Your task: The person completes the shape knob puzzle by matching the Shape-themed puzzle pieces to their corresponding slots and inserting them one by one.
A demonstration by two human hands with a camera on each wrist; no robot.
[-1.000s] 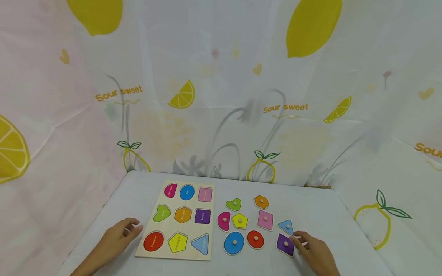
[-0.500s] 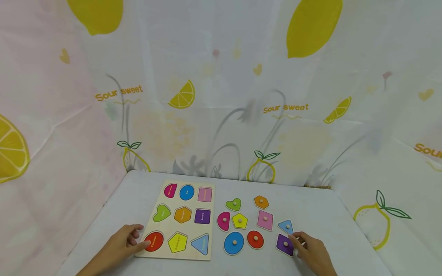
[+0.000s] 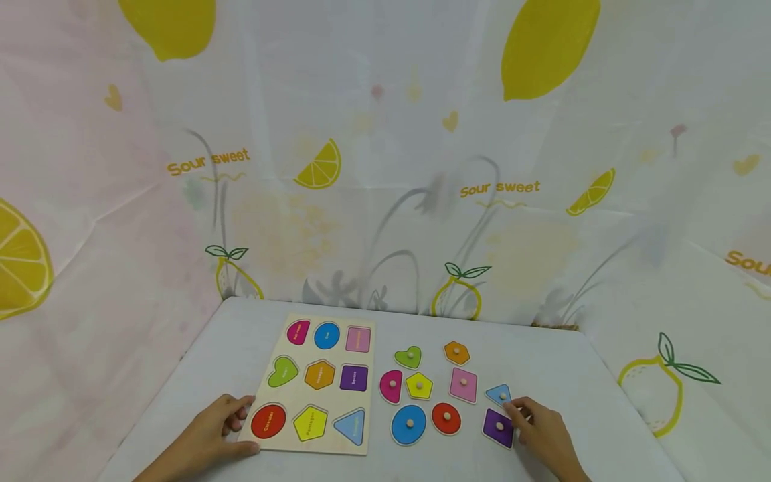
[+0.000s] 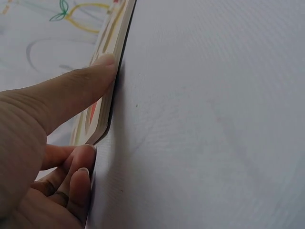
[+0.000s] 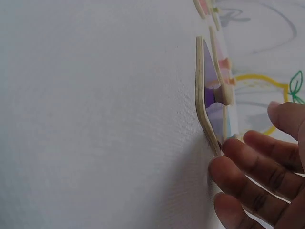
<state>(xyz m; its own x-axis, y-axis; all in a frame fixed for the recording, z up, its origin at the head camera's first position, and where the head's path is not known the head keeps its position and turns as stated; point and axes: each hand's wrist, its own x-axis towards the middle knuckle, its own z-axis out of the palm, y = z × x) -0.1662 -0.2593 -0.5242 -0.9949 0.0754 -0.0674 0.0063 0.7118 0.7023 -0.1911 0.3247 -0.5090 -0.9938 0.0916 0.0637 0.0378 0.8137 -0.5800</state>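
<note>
My left hand [image 3: 207, 435] is at the near left corner of a wooden puzzle board [image 3: 286, 398]. Its thumb [image 4: 95, 76] lies on the board's near edge, while the other fingers bend against the left side; together they hold the corner. Printed coloured shapes with words cover the board. My right hand [image 3: 545, 435] rests beside a purple square piece [image 3: 495, 435] and a light blue triangle piece [image 3: 496, 391], its fingers loosely bent. In the right wrist view its fingertips lie close to a corner of the purple piece [image 5: 209, 98], with nothing held; whether they touch it I cannot tell.
Between board and right hand lie more knobbed pieces: a blue oval [image 3: 408, 432], red circle [image 3: 446, 425], pink rectangle [image 3: 462, 393], yellow pentagon [image 3: 424, 391], magenta half-round [image 3: 388, 391], green heart [image 3: 403, 361] and orange hexagon [image 3: 456, 360]. A lemon-patterned curtain [image 3: 385, 221] stands behind the white table [image 3: 542, 348].
My left hand has moved right and towards me, from apart beside the board onto its near left corner. The right hand has shifted only slightly near the triangle; the pieces lie still.
</note>
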